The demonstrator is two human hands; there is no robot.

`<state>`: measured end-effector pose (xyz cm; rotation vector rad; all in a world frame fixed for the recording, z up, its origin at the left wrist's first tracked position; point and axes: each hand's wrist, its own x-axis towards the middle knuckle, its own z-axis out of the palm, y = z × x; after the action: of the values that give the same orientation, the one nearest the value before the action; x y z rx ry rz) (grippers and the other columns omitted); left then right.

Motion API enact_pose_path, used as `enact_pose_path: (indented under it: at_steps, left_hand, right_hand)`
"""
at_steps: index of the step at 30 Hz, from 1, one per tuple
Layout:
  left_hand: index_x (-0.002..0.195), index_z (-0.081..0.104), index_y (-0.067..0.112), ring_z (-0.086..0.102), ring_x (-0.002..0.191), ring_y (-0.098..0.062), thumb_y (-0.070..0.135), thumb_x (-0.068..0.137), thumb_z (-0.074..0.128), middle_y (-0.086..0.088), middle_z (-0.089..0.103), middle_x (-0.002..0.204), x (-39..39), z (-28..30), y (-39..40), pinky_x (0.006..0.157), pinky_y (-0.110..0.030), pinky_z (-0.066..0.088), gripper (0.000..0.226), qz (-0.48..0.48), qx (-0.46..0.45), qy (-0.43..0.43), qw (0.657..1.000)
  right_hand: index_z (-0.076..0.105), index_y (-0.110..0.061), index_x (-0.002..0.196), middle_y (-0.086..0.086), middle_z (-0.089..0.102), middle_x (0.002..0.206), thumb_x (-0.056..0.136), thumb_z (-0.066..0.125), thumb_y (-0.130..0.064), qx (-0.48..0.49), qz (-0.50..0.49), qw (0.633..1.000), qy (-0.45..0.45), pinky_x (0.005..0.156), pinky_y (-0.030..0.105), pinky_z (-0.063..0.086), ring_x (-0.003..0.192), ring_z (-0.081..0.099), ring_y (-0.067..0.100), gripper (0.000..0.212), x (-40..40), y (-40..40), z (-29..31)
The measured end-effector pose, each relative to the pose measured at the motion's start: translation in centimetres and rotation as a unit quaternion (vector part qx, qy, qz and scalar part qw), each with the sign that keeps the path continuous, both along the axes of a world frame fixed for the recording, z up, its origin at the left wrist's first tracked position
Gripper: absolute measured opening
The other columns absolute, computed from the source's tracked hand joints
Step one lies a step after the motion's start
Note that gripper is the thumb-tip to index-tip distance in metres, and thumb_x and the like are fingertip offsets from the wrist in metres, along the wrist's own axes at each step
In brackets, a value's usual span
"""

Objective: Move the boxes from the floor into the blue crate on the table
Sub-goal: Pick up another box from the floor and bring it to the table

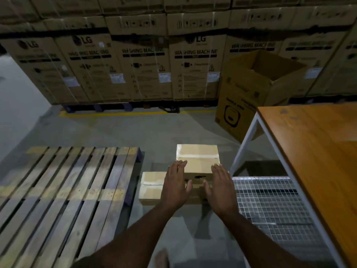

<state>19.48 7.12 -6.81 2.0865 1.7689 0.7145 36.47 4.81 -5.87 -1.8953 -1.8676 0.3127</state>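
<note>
Two taped cardboard boxes sit on the grey floor between a pallet and the table. The taller box (197, 160) stands in the middle, and a lower box (152, 187) lies against its left side. My left hand (176, 184) is open, fingers spread, at the taller box's left face. My right hand (221, 187) is open at its right face. Whether the palms touch the cardboard is unclear. No blue crate is in view.
A wooden pallet (63, 192) lies on the floor at left. The orange-topped table (316, 151) with white legs and a wire mesh shelf (270, 207) stands at right. An open carton (255, 89) and stacked washing-machine cartons (143, 66) fill the back.
</note>
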Motion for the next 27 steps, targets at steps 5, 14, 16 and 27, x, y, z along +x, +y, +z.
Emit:
enact_pose_path:
  at_steps: [5,14,16,27]
  left_hand:
    - [0.150,0.038,0.019,0.035,0.140,-0.019,0.027,0.090,0.068,-0.001,0.040,0.151,0.6,-2.0,5.0,0.118,-0.034,0.033,0.067,-0.005,-0.019,0.005,1.000]
    - [0.151,0.037,0.022,0.033,0.142,-0.018,0.033,0.094,0.066,0.001,0.037,0.155,-0.7,-6.7,15.8,0.119,-0.032,0.029,0.065,-0.008,-0.091,0.002,0.996]
    - [0.151,0.038,0.021,0.034,0.141,-0.020,0.033,0.093,0.065,-0.001,0.039,0.155,-1.0,-7.9,18.1,0.119,-0.033,0.029,0.065,-0.019,-0.101,0.018,0.994]
    - [0.150,0.040,0.016,0.036,0.144,-0.026,0.048,0.100,0.052,-0.007,0.042,0.155,1.4,-16.3,26.4,0.119,-0.046,0.030,0.061,0.022,-0.164,0.060,0.984]
  right_hand:
    - [0.049,-0.002,0.143,0.015,0.048,0.150,0.095,0.062,-0.030,0.005,-0.016,1.000,-0.002,0.120,0.044,0.026,0.143,0.039,0.031,0.057,1.0,4.3,-2.2]
    - [0.042,-0.007,0.149,0.011,0.041,0.156,0.100,0.055,-0.035,-0.053,-0.044,0.998,-0.010,0.123,0.041,0.020,0.147,0.031,0.025,0.058,0.3,14.7,-5.2]
    - [0.042,-0.006,0.148,0.012,0.041,0.155,0.099,0.056,-0.035,-0.068,-0.056,0.996,-0.014,0.123,0.040,0.020,0.146,0.033,0.027,0.058,0.4,16.5,-6.2]
    - [0.035,-0.008,0.152,0.012,0.033,0.159,0.099,0.054,-0.038,-0.162,-0.060,0.985,-0.019,0.121,0.041,0.019,0.148,0.028,0.028,0.063,4.0,24.3,-15.3]
